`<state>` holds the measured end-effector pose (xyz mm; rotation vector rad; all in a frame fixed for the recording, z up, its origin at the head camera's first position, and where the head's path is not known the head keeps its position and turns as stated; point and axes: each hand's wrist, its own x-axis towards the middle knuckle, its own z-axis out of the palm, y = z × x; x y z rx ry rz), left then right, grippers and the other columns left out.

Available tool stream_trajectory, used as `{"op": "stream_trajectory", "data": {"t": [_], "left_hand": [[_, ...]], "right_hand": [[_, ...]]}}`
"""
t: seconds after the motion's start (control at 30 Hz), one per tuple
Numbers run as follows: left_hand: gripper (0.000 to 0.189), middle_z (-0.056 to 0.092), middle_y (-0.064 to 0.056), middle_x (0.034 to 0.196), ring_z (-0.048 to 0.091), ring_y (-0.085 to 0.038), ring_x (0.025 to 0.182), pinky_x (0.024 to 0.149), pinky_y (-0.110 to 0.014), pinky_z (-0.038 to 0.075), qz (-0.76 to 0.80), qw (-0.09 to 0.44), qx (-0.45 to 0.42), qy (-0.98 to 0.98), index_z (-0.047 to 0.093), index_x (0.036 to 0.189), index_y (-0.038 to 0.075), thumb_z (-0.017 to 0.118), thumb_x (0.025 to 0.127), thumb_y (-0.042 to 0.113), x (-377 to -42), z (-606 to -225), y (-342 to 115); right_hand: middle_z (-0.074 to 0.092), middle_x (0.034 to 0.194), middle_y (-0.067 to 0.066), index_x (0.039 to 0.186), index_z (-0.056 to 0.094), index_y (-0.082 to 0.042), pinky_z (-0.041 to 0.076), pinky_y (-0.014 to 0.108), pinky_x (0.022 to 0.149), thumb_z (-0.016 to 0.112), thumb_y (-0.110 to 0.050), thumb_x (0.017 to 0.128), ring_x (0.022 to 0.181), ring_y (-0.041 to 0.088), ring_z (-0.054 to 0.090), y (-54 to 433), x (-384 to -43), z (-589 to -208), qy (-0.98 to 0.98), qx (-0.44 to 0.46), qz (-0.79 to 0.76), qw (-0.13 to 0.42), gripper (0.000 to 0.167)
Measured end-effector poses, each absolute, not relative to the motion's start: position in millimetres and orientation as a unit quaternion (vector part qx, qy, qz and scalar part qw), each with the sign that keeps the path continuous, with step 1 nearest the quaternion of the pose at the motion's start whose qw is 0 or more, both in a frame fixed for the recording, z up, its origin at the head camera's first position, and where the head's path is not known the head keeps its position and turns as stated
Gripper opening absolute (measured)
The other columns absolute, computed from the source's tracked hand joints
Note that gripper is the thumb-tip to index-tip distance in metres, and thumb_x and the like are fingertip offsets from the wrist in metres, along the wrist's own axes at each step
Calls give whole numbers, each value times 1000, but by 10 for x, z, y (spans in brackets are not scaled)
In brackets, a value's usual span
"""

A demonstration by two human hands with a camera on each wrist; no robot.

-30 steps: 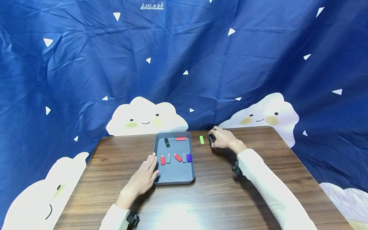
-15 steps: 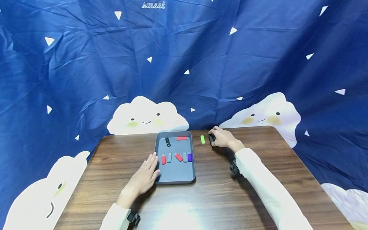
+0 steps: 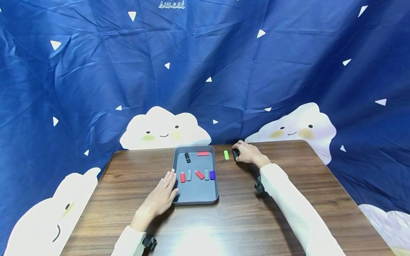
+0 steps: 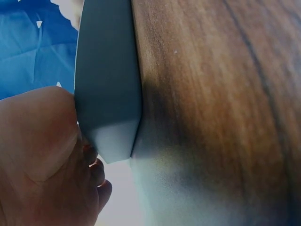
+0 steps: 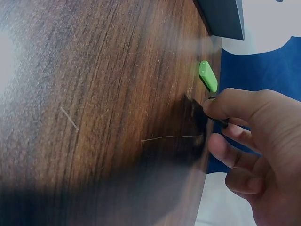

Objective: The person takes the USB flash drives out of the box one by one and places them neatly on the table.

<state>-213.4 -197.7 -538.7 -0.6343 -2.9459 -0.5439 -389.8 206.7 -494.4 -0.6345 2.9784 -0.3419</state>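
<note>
With thumb and fingers, my right hand (image 3: 249, 153) pinches a black USB stick (image 3: 235, 153) at the far side of the table, right of the tray; the fingers cover much of it in the right wrist view. Just left of it lies a bright green USB stick (image 5: 207, 76). My left hand (image 3: 160, 197) lies with straight fingers along the left wall of a grey tray (image 3: 195, 195), fingertips at the rim. Inside the tray are a black USB stick (image 3: 187, 158), a red one (image 3: 203, 154) and a row of several red, grey and purple ones.
The brown wooden table (image 3: 253, 220) ends at a far edge just behind the tray and the right hand. Beyond it hangs a blue curtain (image 3: 224, 71) with white clouds. Each wrist wears a small black camera.
The right forearm and wrist have shifted slightly left while the fingers stay at the black USB stick. The left hand keeps its place on the tray; the head view drifts a little.
</note>
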Motion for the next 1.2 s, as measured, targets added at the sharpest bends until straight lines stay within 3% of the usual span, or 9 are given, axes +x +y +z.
{"op": "stream_trajectory", "data": {"t": [0.7, 0.97, 1.2], "left_hand": [[62, 23, -24, 176, 25, -43, 163, 131, -60, 28, -159, 10, -189, -969, 32, 163, -8, 48, 114, 25, -2103, -5266, -1930], [61, 25, -25, 175, 27, -46, 161, 129, -64, 29, -170, 31, -204, -964, 33, 162, -9, 47, 113, 24, -2110, -5305, -1945], [61, 23, -23, 176, 24, -42, 163, 131, -60, 28, -160, 24, -198, -967, 31, 164, -7, 46, 114, 25, -2126, -5345, -1953]], "right_hand": [[57, 151, 17, 148, 61, -9, 56, 61, 102, 76, -23, 96, 126, 44, 66, 2063, -3969, -5061, 972, -199, -116, 51, 56], [55, 154, 15, 147, 62, -8, 56, 59, 102, 76, -25, 98, 128, 43, 65, 2055, -3952, -5083, 973, -195, -112, 54, 53], [54, 156, 15, 147, 62, -8, 57, 55, 99, 75, -26, 99, 119, 38, 68, 2044, -3940, -5102, 972, -192, -119, 58, 53]]}}
